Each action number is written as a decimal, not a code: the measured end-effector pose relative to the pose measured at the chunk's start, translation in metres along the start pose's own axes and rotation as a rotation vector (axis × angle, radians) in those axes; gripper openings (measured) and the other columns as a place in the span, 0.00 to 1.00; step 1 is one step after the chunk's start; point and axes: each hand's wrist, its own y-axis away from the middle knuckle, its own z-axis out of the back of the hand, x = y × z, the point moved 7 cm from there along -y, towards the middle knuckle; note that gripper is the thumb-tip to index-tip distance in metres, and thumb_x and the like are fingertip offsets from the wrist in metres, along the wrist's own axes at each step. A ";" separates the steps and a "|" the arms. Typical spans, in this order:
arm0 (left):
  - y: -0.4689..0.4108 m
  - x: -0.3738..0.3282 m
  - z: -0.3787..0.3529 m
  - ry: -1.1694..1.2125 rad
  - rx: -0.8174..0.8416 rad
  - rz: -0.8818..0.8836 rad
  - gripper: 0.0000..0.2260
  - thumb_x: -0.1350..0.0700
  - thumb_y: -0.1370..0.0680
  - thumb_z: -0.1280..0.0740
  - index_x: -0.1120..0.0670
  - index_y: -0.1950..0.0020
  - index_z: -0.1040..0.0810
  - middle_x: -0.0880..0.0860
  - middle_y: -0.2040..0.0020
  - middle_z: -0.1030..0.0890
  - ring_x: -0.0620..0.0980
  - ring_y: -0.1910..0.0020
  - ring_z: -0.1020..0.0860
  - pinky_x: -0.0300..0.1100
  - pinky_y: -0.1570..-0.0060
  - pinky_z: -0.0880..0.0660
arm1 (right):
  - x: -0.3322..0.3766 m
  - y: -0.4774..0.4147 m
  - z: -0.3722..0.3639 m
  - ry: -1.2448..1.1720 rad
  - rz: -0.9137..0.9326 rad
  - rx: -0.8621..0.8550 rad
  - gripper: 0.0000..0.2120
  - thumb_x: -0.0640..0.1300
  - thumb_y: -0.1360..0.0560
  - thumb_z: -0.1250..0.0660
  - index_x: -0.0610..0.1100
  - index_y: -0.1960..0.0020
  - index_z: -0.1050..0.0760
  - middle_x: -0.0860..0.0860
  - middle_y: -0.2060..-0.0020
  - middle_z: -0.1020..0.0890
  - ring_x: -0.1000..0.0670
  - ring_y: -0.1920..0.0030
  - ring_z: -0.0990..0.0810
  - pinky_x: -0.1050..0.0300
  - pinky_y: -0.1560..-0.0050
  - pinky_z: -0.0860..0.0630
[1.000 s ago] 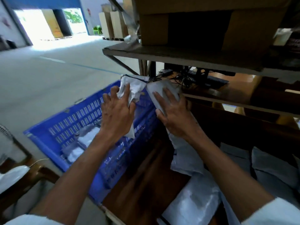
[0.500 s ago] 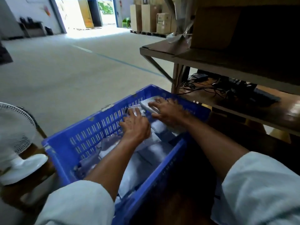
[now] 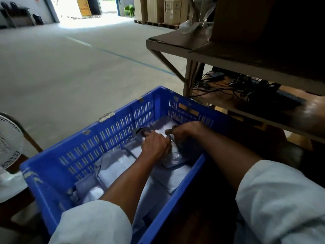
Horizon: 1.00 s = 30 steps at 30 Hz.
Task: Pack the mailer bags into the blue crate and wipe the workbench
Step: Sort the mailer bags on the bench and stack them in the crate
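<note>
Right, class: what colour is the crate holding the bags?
Blue, with slotted walls; the crate shows best in the head view.

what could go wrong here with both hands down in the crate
1. The left hand and right hand grip mailer bags at the far end of the blue crate. The loose, crumpled pile may spring back up or slide.
2. A bag corner could snag in the crate's slotted wall.
3. The fan stands close beside the crate, so a shove might knock it.
</note>
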 end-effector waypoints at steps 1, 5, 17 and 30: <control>-0.001 -0.002 -0.003 -0.011 0.016 -0.023 0.22 0.45 0.14 0.48 0.58 0.32 0.27 0.66 0.34 0.26 0.69 0.36 0.28 0.56 0.45 0.27 | 0.001 0.006 0.006 -0.021 0.006 -0.052 0.33 0.56 0.23 0.39 0.54 0.20 0.44 0.48 0.22 0.40 0.42 0.25 0.37 0.42 0.26 0.39; 0.016 0.007 0.015 -0.009 -0.053 0.055 0.28 0.40 0.17 0.44 0.60 0.26 0.34 0.68 0.30 0.32 0.67 0.38 0.24 0.54 0.48 0.28 | -0.001 0.054 0.032 -0.142 0.166 -0.404 0.18 0.40 0.20 0.37 0.42 0.30 0.26 0.41 0.33 0.24 0.39 0.32 0.27 0.47 0.32 0.30; 0.178 -0.137 0.079 0.208 -0.409 -0.517 0.17 0.47 0.21 0.37 0.51 0.34 0.26 0.56 0.38 0.22 0.61 0.41 0.24 0.57 0.43 0.26 | -0.120 0.252 -0.056 -0.513 0.089 -1.113 0.15 0.38 0.25 0.35 0.46 0.39 0.21 0.47 0.47 0.16 0.47 0.47 0.19 0.56 0.44 0.24; 0.226 -0.243 -0.117 0.017 0.087 -0.548 0.31 0.40 0.20 0.38 0.47 0.20 0.40 0.57 0.22 0.39 0.66 0.28 0.35 0.63 0.32 0.33 | -0.227 0.366 -0.343 -0.517 -0.521 -0.889 0.22 0.46 0.23 0.37 0.49 0.29 0.28 0.45 0.35 0.22 0.41 0.37 0.24 0.44 0.37 0.27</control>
